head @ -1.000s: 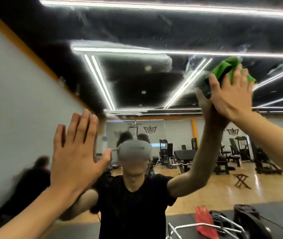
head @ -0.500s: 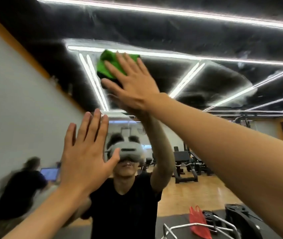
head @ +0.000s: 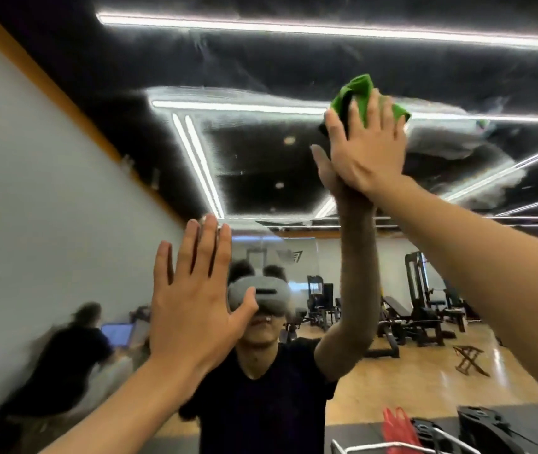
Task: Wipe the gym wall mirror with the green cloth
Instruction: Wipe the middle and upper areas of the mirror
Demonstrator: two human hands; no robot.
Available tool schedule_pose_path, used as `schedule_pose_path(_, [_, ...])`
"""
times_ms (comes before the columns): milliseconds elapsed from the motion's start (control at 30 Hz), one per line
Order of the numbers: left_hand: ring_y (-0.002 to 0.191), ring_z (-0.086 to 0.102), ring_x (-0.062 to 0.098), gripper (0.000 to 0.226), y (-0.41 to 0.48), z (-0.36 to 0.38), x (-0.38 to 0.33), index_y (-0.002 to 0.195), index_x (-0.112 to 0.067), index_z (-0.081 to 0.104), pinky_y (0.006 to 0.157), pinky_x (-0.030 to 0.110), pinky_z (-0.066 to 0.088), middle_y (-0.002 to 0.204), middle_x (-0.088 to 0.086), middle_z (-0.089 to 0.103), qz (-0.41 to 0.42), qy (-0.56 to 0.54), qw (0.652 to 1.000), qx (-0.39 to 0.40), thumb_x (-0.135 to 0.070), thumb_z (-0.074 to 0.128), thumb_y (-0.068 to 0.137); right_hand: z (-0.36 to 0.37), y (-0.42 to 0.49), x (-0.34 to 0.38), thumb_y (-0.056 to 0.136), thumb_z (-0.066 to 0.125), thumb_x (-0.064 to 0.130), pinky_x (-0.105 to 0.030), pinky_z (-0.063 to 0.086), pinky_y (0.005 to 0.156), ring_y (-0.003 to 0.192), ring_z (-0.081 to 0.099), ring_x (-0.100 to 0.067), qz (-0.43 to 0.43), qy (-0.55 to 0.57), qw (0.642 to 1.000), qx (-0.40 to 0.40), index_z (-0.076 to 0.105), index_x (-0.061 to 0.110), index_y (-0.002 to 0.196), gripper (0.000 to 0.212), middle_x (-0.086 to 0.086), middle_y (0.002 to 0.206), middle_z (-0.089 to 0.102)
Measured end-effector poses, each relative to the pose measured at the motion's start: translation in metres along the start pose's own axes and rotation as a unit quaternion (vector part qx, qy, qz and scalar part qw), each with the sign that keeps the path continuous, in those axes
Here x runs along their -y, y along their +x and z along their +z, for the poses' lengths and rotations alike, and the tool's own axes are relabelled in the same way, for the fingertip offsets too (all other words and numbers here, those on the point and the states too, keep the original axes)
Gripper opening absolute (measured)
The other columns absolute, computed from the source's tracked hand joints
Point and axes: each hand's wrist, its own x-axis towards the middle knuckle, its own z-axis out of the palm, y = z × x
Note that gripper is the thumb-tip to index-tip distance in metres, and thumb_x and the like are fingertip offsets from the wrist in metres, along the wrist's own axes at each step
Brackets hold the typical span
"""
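The gym wall mirror (head: 261,165) fills the view, smeared with hazy wipe streaks across its upper part. My right hand (head: 364,149) is raised high at the upper right, its straight fingers pressing the bunched green cloth (head: 361,91) flat against the glass. The cloth's lower part is hidden under my palm. My left hand (head: 192,312) is lower and to the left, spread flat with its palm on the mirror and holding nothing. Both arms and the person wearing a grey headset are reflected in the glass.
A pale wall (head: 38,198) with an orange band runs along the left. Reflected in the mirror are gym machines (head: 418,309), a wooden floor and a blurred seated person (head: 74,352). A red bag (head: 397,427) and dark equipment (head: 487,427) sit at the bottom right.
My right hand swept the cloth from upper right to the left and has come back to the right, leaving fresh streaks. My left hand stays flat on the glass.
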Motion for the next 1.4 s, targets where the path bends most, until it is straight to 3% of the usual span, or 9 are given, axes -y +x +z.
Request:
schedule_pose_path(167, [0.165,0.001,0.024,0.091,0.000,0.001,0.010,0.170,-0.015,0.012,0.131,0.056,0.008,0.179,0.006,0.002,0.010,0.009,1.000,-0.002,-0.063,0.033,0.097,0.000,-0.053,0.130,0.104,0.014,0.069,-0.050,-0.008,0.129,0.162,-0.008,-0.024,-0.188,0.061,0.979,0.045,0.016,0.040,0.166,0.068,-0.004,0.176,-0.001])
schedule_pose_path(300, [0.164,0.008,0.027,0.089,0.001,0.000,0.013,0.170,-0.013,0.018,0.130,0.057,0.011,0.178,0.008,0.008,0.017,0.008,1.000,-0.015,-0.064,0.030,0.098,-0.006,-0.057,0.094,0.100,0.012,0.069,-0.047,-0.006,0.130,0.162,-0.009,-0.019,-0.258,0.041,0.962,0.075,0.013,0.040,0.167,0.073,-0.001,0.176,-0.003])
schedule_pose_path(467, [0.164,0.010,0.028,0.089,0.000,-0.002,0.003,0.169,-0.012,0.020,0.130,0.055,0.007,0.178,0.009,0.011,0.001,-0.006,1.000,-0.017,-0.059,0.032,0.095,-0.006,-0.064,-0.044,0.098,0.021,0.076,-0.056,0.007,0.129,0.162,0.006,-0.034,-0.160,-0.021,0.987,0.021,0.032,0.036,0.162,0.077,-0.008,0.175,0.013])
schedule_pose_path(533, [0.164,0.008,0.027,0.088,0.000,-0.002,-0.001,0.170,-0.013,0.017,0.131,0.053,0.004,0.178,0.007,0.008,-0.004,-0.006,1.000,-0.015,-0.061,0.030,0.097,-0.013,-0.074,-0.101,0.099,0.013,0.078,-0.056,0.005,0.130,0.162,0.003,-0.032,-0.071,-0.020,0.997,0.017,0.027,0.032,0.165,0.082,-0.011,0.175,0.008])
schedule_pose_path(667, [0.165,0.001,0.024,0.088,0.001,-0.001,-0.002,0.171,-0.017,0.009,0.131,0.048,-0.004,0.179,0.004,0.000,-0.007,0.008,1.000,-0.012,-0.068,0.025,0.101,-0.018,-0.096,-0.096,0.099,0.013,0.075,-0.057,-0.001,0.130,0.161,-0.001,-0.034,0.090,0.046,0.995,0.010,0.029,0.016,0.163,0.089,-0.019,0.174,0.003])
schedule_pose_path(900, [0.165,-0.004,0.022,0.077,0.000,-0.001,0.011,0.171,-0.016,0.010,0.131,0.055,0.005,0.179,0.004,-0.002,0.016,-0.036,0.999,-0.003,-0.055,0.019,0.104,0.011,-0.155,0.072,0.101,0.006,0.070,-0.050,-0.004,0.130,0.161,-0.012,-0.024,-0.136,0.064,0.988,0.042,0.012,0.035,0.167,0.075,-0.006,0.176,-0.005])
schedule_pose_path(1067, [0.165,0.002,0.025,0.074,-0.002,0.002,0.019,0.170,-0.013,0.014,0.129,0.053,0.007,0.179,0.006,0.003,0.026,-0.017,0.999,-0.024,-0.044,0.025,0.104,0.005,-0.160,0.046,0.101,0.007,0.068,-0.045,-0.002,0.131,0.162,-0.004,-0.018,-0.257,0.046,0.963,0.074,0.018,0.037,0.166,0.072,-0.001,0.176,0.004])
schedule_pose_path(1233, [0.164,0.006,0.027,0.079,0.000,0.003,0.009,0.170,-0.013,0.014,0.129,0.052,0.004,0.179,0.007,0.006,0.012,-0.013,0.999,-0.032,-0.047,0.040,0.103,-0.011,-0.154,-0.079,0.100,-0.002,0.073,-0.053,0.003,0.131,0.162,-0.008,-0.023,-0.168,-0.020,0.983,0.078,0.005,0.035,0.166,0.076,-0.003,0.175,-0.008])
schedule_pose_path(1400, [0.165,0.002,0.026,0.078,0.000,0.003,0.008,0.170,-0.014,0.011,0.131,0.054,0.004,0.179,0.006,0.003,0.008,-0.017,0.999,-0.028,-0.053,0.032,0.106,-0.032,-0.152,-0.147,0.095,-0.009,0.078,-0.057,0.007,0.130,0.162,-0.004,-0.028,-0.020,-0.005,0.996,0.088,0.016,0.021,0.167,0.096,-0.010,0.175,-0.004])
